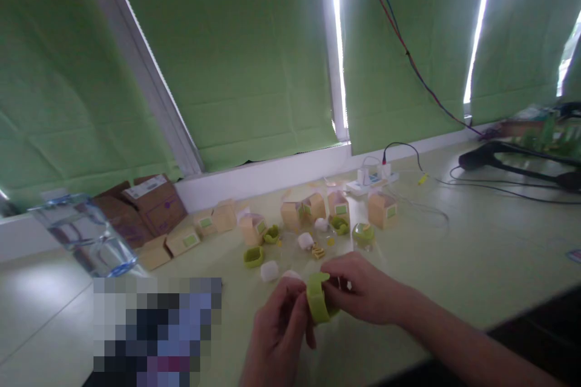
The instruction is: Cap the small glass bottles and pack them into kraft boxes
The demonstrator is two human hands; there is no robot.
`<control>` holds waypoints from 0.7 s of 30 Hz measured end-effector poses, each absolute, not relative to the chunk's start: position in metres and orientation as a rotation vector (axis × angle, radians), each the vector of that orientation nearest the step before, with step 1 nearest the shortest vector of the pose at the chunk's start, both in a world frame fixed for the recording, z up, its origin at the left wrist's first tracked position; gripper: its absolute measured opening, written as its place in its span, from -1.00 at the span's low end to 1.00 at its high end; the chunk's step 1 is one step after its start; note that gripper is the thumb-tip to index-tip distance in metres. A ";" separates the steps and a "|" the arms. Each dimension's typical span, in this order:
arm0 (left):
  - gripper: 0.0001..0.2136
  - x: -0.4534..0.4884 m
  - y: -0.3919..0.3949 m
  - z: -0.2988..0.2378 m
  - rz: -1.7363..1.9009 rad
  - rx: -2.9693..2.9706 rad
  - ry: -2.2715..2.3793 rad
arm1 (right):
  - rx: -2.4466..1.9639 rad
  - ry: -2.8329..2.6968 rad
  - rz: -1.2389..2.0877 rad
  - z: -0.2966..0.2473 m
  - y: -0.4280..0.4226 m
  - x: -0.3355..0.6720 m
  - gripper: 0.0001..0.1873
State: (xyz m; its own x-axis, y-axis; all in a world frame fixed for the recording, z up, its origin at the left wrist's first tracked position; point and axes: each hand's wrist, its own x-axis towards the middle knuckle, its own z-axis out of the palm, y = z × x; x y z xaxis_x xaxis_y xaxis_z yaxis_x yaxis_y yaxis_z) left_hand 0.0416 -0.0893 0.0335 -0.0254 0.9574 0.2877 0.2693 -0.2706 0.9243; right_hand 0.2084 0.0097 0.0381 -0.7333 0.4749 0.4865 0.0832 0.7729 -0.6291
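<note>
Both hands are at a light green, hollow, cup-like piece with a tab at its top, low in the middle of the head view. My left hand pinches its left side. My right hand has its fingers curled around the right side, some of them hidden behind it. Part of a whitish thing shows just behind my left fingers. Beyond the hands lie similar green pieces, several rounded white pieces, a coiled yellowish strip and a green piece in clear packaging.
Several small cardboard boxes stand behind the loose pieces. To the left are a large water bottle, brown cartons and a blurred-out screen. A power strip with cables lies at the back, and a black frame-like object far right.
</note>
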 end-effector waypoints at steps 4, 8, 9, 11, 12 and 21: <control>-0.73 0.042 -0.089 0.028 1.345 1.620 1.304 | -0.404 -2.318 0.887 0.039 0.009 0.208 -0.84; -0.74 0.044 -0.091 0.027 1.363 1.656 1.309 | -0.381 -2.306 0.979 0.040 0.009 0.208 -0.89; -0.74 0.045 -0.092 0.028 1.384 1.648 1.323 | -0.378 -2.297 0.987 0.040 0.009 0.208 -0.88; -0.75 0.046 -0.094 0.032 1.452 1.614 1.373 | -0.375 -2.276 0.996 0.040 0.009 0.209 -0.86; -0.75 0.046 -0.095 0.033 1.481 1.605 1.400 | -0.372 -2.268 0.993 0.040 0.009 0.209 -0.85; -0.76 0.039 -0.098 0.035 1.482 1.682 1.541 | -0.351 -2.219 1.028 0.040 0.008 0.210 -0.84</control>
State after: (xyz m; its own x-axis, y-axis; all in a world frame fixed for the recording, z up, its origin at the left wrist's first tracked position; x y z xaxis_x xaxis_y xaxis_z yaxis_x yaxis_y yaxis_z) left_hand 0.0393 -0.0984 0.0354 -0.1813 0.8928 0.4124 0.4470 -0.2987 0.8432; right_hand 0.2102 0.0083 0.0400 -0.7474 0.4860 0.4530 -0.0314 0.6553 -0.7547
